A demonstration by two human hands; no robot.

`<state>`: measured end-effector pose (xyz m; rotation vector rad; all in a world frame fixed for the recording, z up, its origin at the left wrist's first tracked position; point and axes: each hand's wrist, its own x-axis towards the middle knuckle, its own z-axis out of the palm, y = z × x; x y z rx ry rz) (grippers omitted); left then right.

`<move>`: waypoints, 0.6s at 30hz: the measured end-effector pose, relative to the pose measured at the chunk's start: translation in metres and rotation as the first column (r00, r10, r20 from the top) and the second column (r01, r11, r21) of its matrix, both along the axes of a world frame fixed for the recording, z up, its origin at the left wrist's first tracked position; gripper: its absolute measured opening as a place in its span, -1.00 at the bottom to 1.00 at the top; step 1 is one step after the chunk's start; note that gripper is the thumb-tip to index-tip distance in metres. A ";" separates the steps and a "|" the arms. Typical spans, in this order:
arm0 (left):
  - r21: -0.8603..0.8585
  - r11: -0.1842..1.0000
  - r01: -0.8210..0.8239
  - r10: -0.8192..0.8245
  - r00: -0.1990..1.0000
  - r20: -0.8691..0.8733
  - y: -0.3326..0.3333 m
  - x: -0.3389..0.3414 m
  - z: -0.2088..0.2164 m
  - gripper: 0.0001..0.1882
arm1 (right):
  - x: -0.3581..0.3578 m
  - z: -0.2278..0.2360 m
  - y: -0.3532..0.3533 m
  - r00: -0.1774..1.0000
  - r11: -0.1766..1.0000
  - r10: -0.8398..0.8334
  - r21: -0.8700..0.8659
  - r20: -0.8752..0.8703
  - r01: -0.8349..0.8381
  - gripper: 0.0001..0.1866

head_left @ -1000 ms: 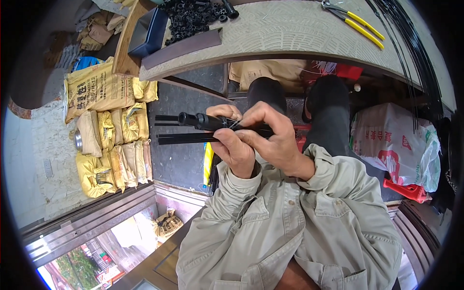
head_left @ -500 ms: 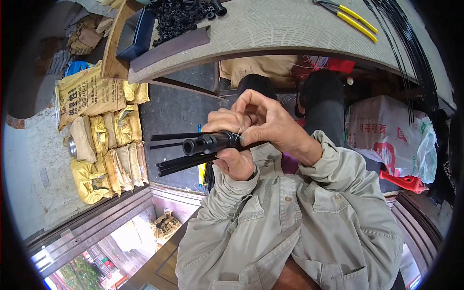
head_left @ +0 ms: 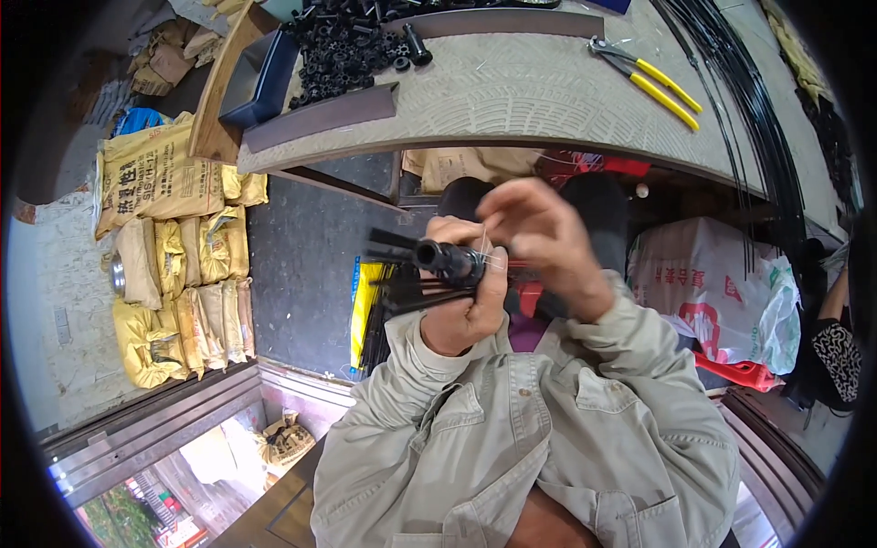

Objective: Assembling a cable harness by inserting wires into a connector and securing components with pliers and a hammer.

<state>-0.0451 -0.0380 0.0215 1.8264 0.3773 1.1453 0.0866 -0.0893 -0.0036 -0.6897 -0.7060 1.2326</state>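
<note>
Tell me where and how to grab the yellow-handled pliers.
Likely best by both yellow handles, right hand coming from the near right: the pliers lie flat on the table, metal head pointing away and left, handle ends slightly apart toward the near edge.

We see a pale, bumpy table.
On it we have a big pile of small black parts, a dark blue box at the left end, yellow-handled pliers, and long, thin black rods at the right.
</note>
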 end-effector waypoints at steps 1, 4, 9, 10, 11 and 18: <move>-0.008 1.000 -0.002 0.002 1.000 0.008 0.001 0.002 -0.001 -0.70 | 0.026 0.011 -0.008 0.932 0.986 -0.144 -0.035 0.333 0.165 -0.59; 0.117 0.993 0.014 0.001 0.992 -0.124 0.002 0.003 0.008 -0.72 | 0.134 0.017 -0.008 -0.281 0.577 -0.538 0.590 0.795 0.564 -0.79; -0.022 0.994 0.108 -0.110 0.983 -0.144 -0.002 0.015 0.011 -0.75 | 0.209 0.026 -0.002 -0.592 0.787 -0.004 0.368 0.806 0.496 -0.71; -0.073 0.982 0.173 -0.183 0.972 -0.151 -0.001 0.015 0.013 -0.76 | 0.215 0.026 -0.002 -0.597 0.794 -0.001 0.364 0.802 0.487 -0.71; -0.125 0.973 0.192 -0.212 0.961 -0.177 -0.002 0.016 0.017 -0.77 | 0.221 0.027 -0.002 -0.643 0.816 0.012 0.365 0.766 0.449 -0.71; -0.083 0.978 0.190 -0.201 0.966 -0.164 -0.003 0.004 0.012 -0.80 | 0.200 0.029 -0.017 -0.307 0.779 -0.120 0.281 0.944 0.560 -0.76</move>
